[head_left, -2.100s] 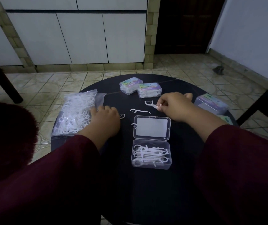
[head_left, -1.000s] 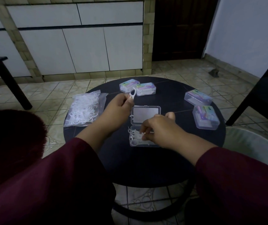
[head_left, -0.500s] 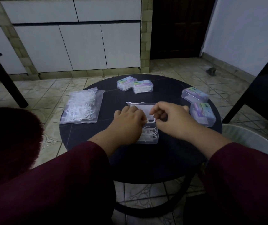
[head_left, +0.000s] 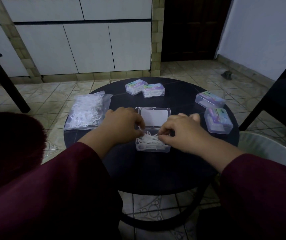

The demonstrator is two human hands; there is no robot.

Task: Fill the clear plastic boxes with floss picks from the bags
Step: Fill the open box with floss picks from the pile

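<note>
Head view: both hands, left hand (head_left: 121,125) and right hand (head_left: 182,134), pinch floss picks (head_left: 150,138) over the open box (head_left: 153,148) between them. Left of the left hand lies the bag (head_left: 86,111); four closed boxes (head_left: 153,90) sit beyond and to the right.

White floss picks (head_left: 150,139) fill a clear box (head_left: 153,148) on a black round table (head_left: 156,168), beside maroon sleeves (head_left: 65,184), purple-and-green-labelled boxes (head_left: 218,122), and beige patterned floor tiles (head_left: 55,94).
</note>
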